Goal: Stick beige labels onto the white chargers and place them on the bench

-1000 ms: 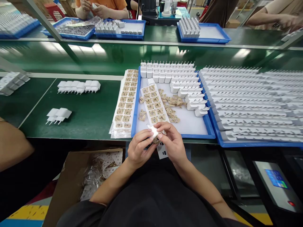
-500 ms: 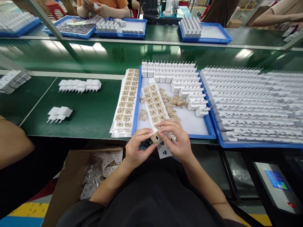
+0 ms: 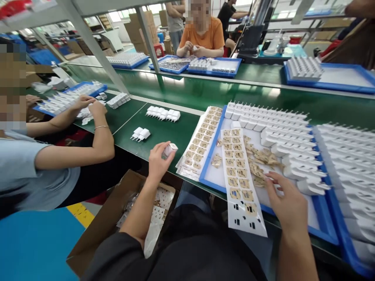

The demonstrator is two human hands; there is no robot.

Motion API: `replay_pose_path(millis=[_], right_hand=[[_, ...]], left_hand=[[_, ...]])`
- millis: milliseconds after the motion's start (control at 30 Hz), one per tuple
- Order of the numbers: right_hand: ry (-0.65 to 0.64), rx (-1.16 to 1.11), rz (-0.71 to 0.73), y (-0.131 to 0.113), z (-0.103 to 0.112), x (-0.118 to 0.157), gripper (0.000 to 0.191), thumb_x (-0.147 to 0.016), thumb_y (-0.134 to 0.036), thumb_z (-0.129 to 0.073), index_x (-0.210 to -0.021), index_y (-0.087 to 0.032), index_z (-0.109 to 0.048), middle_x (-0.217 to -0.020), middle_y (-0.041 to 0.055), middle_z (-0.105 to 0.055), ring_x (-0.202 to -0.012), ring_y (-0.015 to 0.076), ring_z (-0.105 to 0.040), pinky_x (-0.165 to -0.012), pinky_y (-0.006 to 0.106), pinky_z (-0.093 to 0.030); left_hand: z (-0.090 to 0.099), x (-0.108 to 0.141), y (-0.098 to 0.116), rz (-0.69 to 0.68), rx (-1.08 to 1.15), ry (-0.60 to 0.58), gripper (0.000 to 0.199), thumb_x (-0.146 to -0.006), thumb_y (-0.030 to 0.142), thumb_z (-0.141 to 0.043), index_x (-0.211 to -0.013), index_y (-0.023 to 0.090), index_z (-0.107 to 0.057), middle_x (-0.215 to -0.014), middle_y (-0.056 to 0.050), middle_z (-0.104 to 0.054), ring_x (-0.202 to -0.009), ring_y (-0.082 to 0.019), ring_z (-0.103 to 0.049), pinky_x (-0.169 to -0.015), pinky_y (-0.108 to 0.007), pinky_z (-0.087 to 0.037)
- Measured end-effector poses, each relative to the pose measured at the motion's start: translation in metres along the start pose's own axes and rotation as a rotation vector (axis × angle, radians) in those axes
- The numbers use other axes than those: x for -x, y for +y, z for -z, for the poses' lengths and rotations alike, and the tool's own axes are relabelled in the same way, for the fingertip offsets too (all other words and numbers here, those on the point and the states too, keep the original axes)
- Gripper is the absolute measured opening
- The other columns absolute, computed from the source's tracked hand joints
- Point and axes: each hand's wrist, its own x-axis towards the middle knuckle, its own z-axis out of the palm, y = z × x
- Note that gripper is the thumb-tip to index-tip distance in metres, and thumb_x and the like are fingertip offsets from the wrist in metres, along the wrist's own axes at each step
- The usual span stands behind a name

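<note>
The white adapter [image 3: 170,148] could slip or twist, since the left hand [image 3: 159,158] alone grips it, near the front edge of the green table [image 3: 164,130]; it lies between thumb and fingers, pinched from the sides, its end face tipped upward and bare beyond the fingertips. The right hand [image 3: 288,201] is well apart from it, thumb and index finger curved toward each other beside the brown scraps [image 3: 257,171]; whether they pinch a scrap cannot be told; a crumpled piece could cling to a fingertip if its back is sticky. The sticker sheet [image 3: 238,175] juts past the front rim of the blue tray [image 3: 208,177]; a brushing wrist could drag it down; farther left, a co-worker's arm [image 3: 76,152] bends over the table.
</note>
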Motion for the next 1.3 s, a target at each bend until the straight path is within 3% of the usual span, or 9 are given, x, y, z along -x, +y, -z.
replay_pose_path(millis=[100,200,333,500,600,800,900,1033,1300], right_hand=[[0.018,-0.052,0.001,0.003,-0.002,0.005,0.028,-0.094,-0.043,-0.053,-0.100,-0.022,-0.069,-0.109,0.0115,-0.074,-0.087,0.0276,-0.070,-0.071,0.041,-0.058],[0.004,-0.086,0.021,0.003,-0.001,0.010,0.024,-0.094,-0.042,-0.054,-0.099,-0.023,-0.069,-0.106,0.0105,-0.073,-0.091,0.0278,-0.070,-0.071,0.041,-0.058],[-0.005,-0.080,0.043,0.004,0.001,0.010,0.020,-0.096,-0.037,-0.054,-0.098,-0.023,-0.068,-0.104,0.0099,-0.073,-0.095,0.0276,-0.069,-0.078,0.043,-0.058],[0.040,-0.094,0.077,-0.010,0.007,0.015,0.015,-0.096,-0.027,-0.055,-0.099,-0.022,-0.069,-0.100,0.0101,-0.073,-0.097,0.0266,-0.068,-0.089,0.044,-0.055],[-0.043,-0.186,0.107,-0.028,0.013,0.025,0.014,-0.096,-0.022,-0.056,-0.103,-0.023,-0.068,-0.101,0.0087,-0.073,-0.099,0.0254,-0.067,-0.090,0.042,-0.054],[-0.176,-0.236,0.164,-0.050,0.027,0.049,0.017,-0.095,-0.016,-0.059,-0.108,-0.023,-0.068,-0.104,0.0078,-0.071,-0.099,0.0246,-0.064,-0.086,0.041,-0.052],[-0.196,-0.169,0.143,-0.044,0.035,0.059,0.018,-0.094,-0.017,-0.062,-0.110,-0.021,-0.068,-0.105,0.0081,-0.071,-0.100,0.0247,-0.063,-0.087,0.042,-0.051],[-0.195,-0.086,0.133,-0.035,0.038,0.068,0.018,-0.093,-0.017,-0.064,-0.111,-0.021,-0.067,-0.105,0.0073,-0.071,-0.101,0.0248,-0.062,-0.088,0.042,-0.048],[-0.118,-0.233,0.111,-0.035,0.034,0.071,0.010,-0.091,-0.014,-0.066,-0.095,-0.023,-0.068,-0.098,0.0050,-0.071,-0.095,0.0230,-0.061,-0.086,0.040,-0.046]], left_hand=[[0.006,-0.032,-0.052,0.088,-0.294,-0.026,0.034,-0.088,0.035,-0.062,-0.117,0.018,-0.068,-0.117,-0.015,-0.069,-0.114,-0.032,-0.061,-0.099,-0.046,-0.041],[0.008,-0.059,-0.085,0.141,-0.464,-0.103,0.035,-0.089,0.035,-0.059,-0.117,0.016,-0.069,-0.118,-0.017,-0.068,-0.121,-0.038,-0.051,-0.102,-0.052,-0.032],[0.013,-0.076,-0.107,0.139,-0.528,-0.122,0.035,-0.089,0.036,-0.059,-0.114,0.014,-0.071,-0.120,-0.019,-0.063,-0.123,-0.040,-0.044,-0.101,-0.055,-0.031],[0.015,-0.074,-0.123,0.078,-0.421,0.068,0.039,-0.086,0.037,-0.066,-0.115,0.012,-0.069,-0.120,-0.016,-0.061,-0.119,-0.039,-0.045,-0.101,-0.057,-0.033],[0.005,-0.059,-0.091,-0.053,-0.271,0.054,0.037,-0.087,0.043,-0.067,-0.112,0.015,-0.071,-0.110,-0.011,-0.065,-0.111,-0.032,-0.053,-0.102,-0.052,-0.038],[-0.025,0.012,0.069,-0.489,0.155,-0.426,0.019,-0.094,0.029,-0.061,-0.108,0.022,-0.071,-0.111,-0.006,-0.074,-0.110,-0.023,-0.063,-0.100,-0.040,-0.046],[-0.045,0.045,0.128,-0.678,0.321,-0.613,0.023,-0.095,0.029,-0.060,-0.115,0.022,-0.070,-0.118,-0.006,-0.074,-0.119,-0.024,-0.060,-0.102,-0.040,-0.046],[-0.068,0.067,0.154,-0.800,0.315,-0.766,0.031,-0.098,0.031,-0.055,-0.125,0.022,-0.066,-0.127,-0.007,-0.071,-0.123,-0.025,-0.059,-0.102,-0.042,-0.045],[-0.075,0.071,0.152,-0.747,0.275,-0.832,0.033,-0.101,0.031,-0.050,-0.128,0.023,-0.066,-0.128,-0.006,-0.071,-0.122,-0.025,-0.060,-0.102,-0.043,-0.044]])
